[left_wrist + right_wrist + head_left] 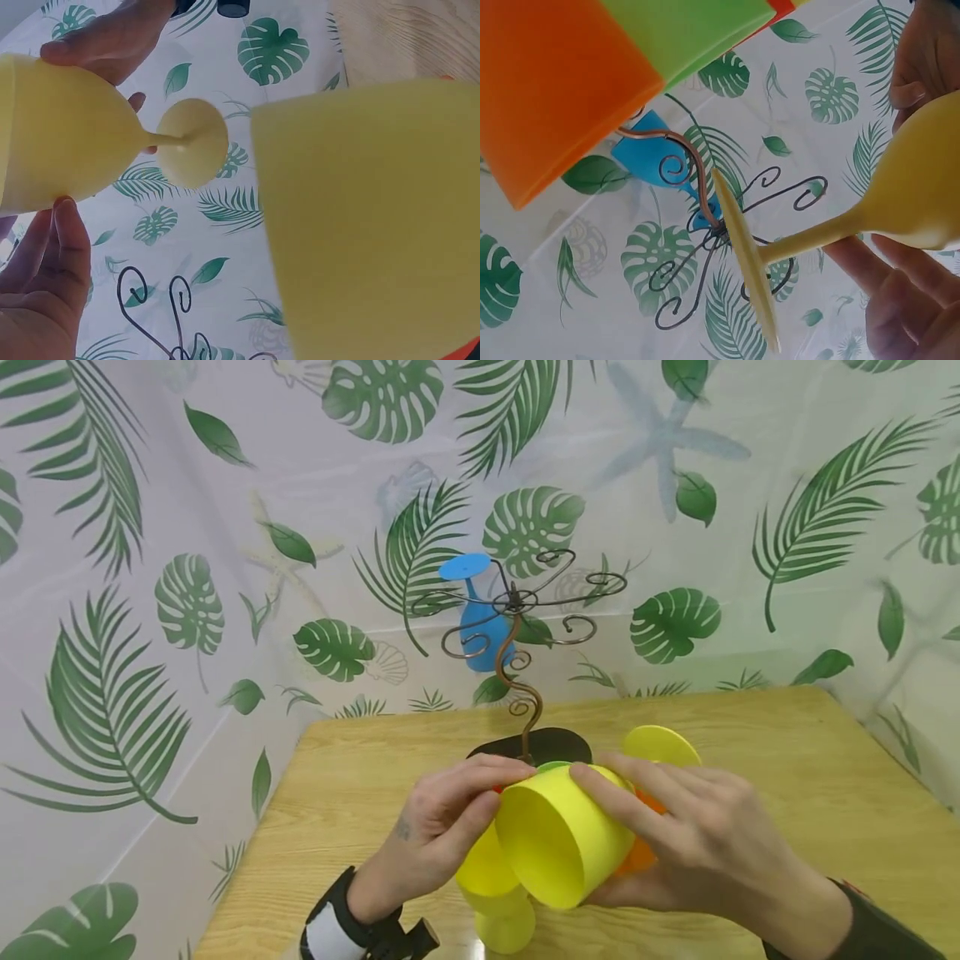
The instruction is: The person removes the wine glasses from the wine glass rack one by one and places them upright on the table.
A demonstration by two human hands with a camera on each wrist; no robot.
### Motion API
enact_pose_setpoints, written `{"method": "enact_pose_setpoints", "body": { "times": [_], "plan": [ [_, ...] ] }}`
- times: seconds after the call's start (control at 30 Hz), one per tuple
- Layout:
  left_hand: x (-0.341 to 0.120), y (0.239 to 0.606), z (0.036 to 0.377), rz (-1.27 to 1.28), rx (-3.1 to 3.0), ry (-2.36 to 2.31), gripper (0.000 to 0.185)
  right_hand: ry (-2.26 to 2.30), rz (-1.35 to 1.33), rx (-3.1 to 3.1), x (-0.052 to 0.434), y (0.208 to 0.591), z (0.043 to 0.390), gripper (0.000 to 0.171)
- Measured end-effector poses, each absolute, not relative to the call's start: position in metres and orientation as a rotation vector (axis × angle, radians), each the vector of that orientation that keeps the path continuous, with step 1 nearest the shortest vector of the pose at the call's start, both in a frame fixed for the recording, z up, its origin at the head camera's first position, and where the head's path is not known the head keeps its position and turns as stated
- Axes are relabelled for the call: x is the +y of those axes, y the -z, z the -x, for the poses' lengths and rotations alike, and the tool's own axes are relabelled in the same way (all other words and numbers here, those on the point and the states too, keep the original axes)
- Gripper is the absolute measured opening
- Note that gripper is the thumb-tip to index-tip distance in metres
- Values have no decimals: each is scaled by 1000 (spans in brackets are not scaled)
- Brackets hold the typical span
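Note:
A yellow goblet (600, 827) lies tilted between both hands, its bowl opening toward me and its round foot (662, 745) pointing away to the upper right. My right hand (682, 835) grips the bowl, fingers over the top and thumb underneath. At the rim, the thumb and fingers of my left hand (450, 810) hold the bowl's left side. Both the stem and the foot (746, 262) show in the right wrist view. Below the held goblet stands a second yellow goblet (504, 922), partly covered by it; its bowl (375, 225) looms large in the left wrist view.
A curly metal rack (525, 693) on a black base (570, 745) stands at the back, with a blue goblet (483, 635) hanging upside down from it. Orange (562, 97), green (682, 30) and red (781, 9) goblets stand close together, mostly hidden from the head view. Behind the wooden table (360, 760) hangs a leaf-print sheet.

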State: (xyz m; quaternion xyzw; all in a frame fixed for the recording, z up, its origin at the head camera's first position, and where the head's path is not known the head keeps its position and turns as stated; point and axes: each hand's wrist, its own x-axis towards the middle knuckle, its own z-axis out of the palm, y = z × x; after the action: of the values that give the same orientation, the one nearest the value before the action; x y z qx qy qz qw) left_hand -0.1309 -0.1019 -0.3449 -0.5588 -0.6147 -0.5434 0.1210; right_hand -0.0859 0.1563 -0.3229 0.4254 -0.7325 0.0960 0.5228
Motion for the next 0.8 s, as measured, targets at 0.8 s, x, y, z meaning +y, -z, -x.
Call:
{"method": "enact_pose_setpoints", "body": {
  "times": [0.8],
  "plan": [
    [-99,351,129,1668,-1958,1665,83,-784,-851,-2367,163,344,66,92]
  ]
}}
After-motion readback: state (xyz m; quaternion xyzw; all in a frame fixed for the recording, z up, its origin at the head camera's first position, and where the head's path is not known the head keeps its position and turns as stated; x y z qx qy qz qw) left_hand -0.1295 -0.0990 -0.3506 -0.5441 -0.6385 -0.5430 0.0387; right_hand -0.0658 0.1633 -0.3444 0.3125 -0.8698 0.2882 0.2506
